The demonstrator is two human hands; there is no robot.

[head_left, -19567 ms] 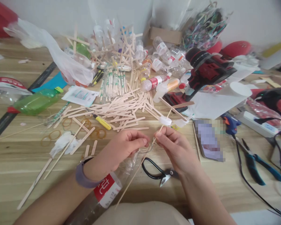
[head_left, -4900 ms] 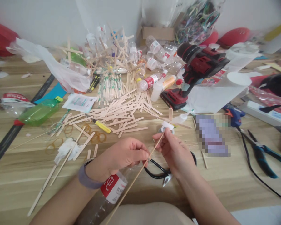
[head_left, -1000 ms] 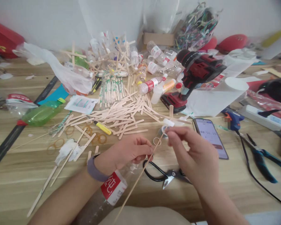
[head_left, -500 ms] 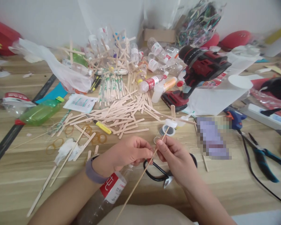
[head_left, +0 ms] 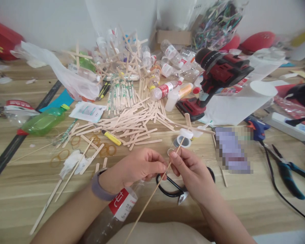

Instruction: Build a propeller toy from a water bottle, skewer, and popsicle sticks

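Observation:
A thin bamboo skewer (head_left: 146,204) slants up from my lap, and both hands pinch it near its upper end. My left hand (head_left: 144,165) is closed on the skewer just below my right hand (head_left: 191,171), which grips it between thumb and fingers. At the skewer's top sits a white bottle cap (head_left: 186,133), with wooden craft sticks (head_left: 188,119) reaching out behind it. Under my hands lie black-handled scissors (head_left: 169,193), partly hidden. A clear plastic bottle (head_left: 119,206) with a red label lies beneath my left forearm. Beyond the cap is a roll of tape (head_left: 183,141).
Loose craft sticks (head_left: 132,123) cover the middle of the table, with a yellow utility knife (head_left: 112,138) among them. A red cordless drill (head_left: 213,81) stands at the back right. Pliers (head_left: 286,173) and a glue gun (head_left: 258,128) lie at right; a green bottle (head_left: 45,120) lies left.
The view has shifted very slightly. Both hands keep their hold on the skewer, with no other clear change.

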